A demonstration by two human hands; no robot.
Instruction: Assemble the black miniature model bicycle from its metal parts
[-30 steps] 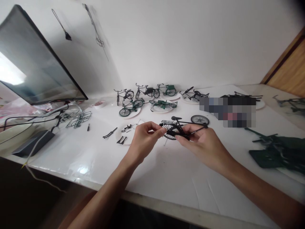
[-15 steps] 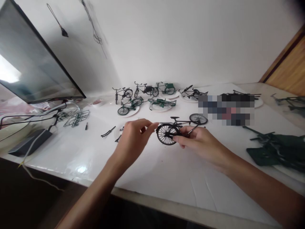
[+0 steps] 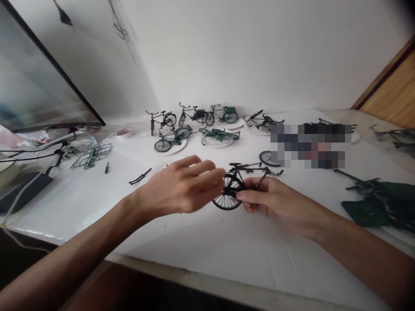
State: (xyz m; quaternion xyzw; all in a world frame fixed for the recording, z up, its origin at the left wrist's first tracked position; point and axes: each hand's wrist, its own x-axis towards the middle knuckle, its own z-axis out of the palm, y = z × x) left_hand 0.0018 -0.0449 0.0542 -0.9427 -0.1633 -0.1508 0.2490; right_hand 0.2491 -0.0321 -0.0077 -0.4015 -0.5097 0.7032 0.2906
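Note:
My right hand (image 3: 262, 196) grips a black model bicycle (image 3: 241, 175) low on its frame, near the chain guard. The bicycle stands upright, its rear wheel (image 3: 227, 203) to the left and its handlebar end to the right. At the rear wheel's left edge is my left hand (image 3: 191, 185), fingers curled and pressed together. Its fingertips cover the back of the bicycle, and what they pinch is hidden. Behind the bicycle a loose-looking spoked wheel (image 3: 268, 158) lies on the table, partly covered by a blurred patch.
Several model bicycles, including a green one (image 3: 222, 136), stand or lie along the wall, some on white plates. Left are thin black parts (image 3: 140, 176), a small screwdriver-like tool (image 3: 106, 167), green frame parts (image 3: 92, 155) and a monitor (image 3: 42, 73). Dark green pieces (image 3: 372, 207) lie right.
My left hand has turned, its back now facing me and its fingers over the bicycle's rear. The bicycle, still in my right hand, sits slightly lower in view, apart from the wheel behind.

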